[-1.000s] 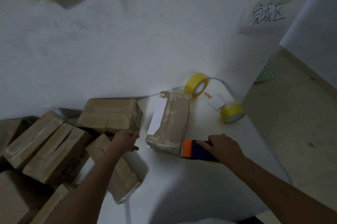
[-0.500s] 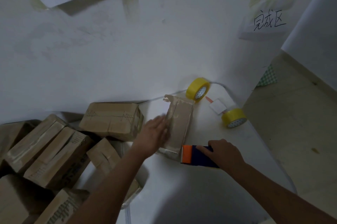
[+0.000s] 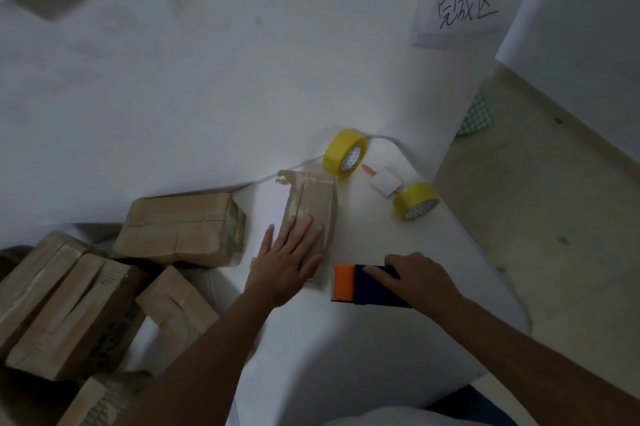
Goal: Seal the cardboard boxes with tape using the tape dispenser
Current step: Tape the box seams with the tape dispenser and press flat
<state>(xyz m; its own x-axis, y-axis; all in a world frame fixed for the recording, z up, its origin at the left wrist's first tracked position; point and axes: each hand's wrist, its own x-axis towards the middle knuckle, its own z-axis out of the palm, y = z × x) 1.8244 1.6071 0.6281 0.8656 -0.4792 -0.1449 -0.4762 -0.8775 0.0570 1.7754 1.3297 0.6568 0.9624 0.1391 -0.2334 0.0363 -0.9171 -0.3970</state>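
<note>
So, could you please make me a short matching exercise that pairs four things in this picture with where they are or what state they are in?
Things:
1. left hand
2. right hand
3. tape dispenser
4. yellow tape roll

States or places:
A. stands on edge against the wall
B. blue with an orange front end
C. lies flat on the cardboard box
D. grips the dispenser on the table

Pairs: 1-C, 2-D, 3-B, 4-A

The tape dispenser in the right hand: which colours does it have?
The tape dispenser is dark blue with an orange front end, seen in the head view.
</note>
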